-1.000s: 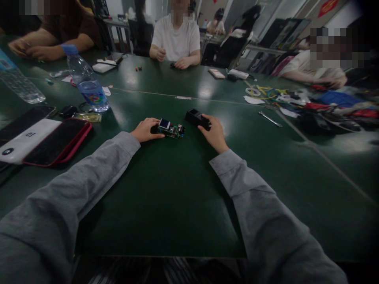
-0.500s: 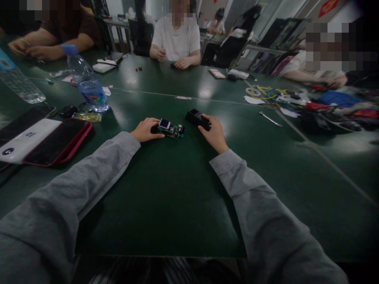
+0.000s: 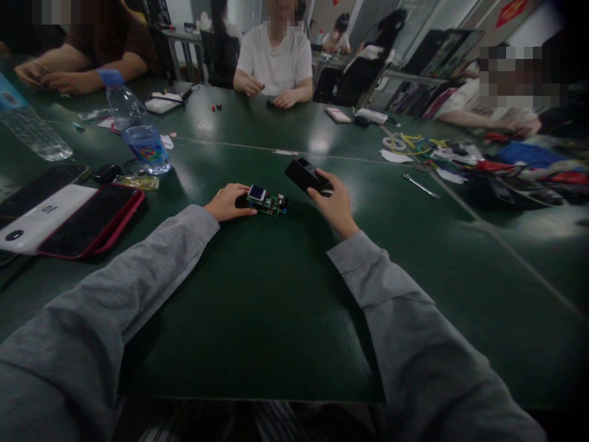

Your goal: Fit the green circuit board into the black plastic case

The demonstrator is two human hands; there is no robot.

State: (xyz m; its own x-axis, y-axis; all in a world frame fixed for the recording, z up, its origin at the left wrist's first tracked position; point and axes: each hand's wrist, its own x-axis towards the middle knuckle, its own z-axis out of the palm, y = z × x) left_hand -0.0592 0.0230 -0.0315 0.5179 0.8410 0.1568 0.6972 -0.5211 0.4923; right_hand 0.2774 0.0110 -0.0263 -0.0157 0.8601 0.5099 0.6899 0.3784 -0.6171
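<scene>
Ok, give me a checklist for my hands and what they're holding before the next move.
1. Left hand on the green circuit board with a small screen: ok, fingers at one end.
2. Right hand on the black rectangular case: ok, gripped.
3. Board and case apart: ok, gap visible.
4. Inside of the case: cannot tell, too dark.
5. Silver metal wrench away from the right hand: ok.

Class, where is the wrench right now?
In the head view, the wrench lies on the table, right of the right hand and nearer than the cables.
</scene>
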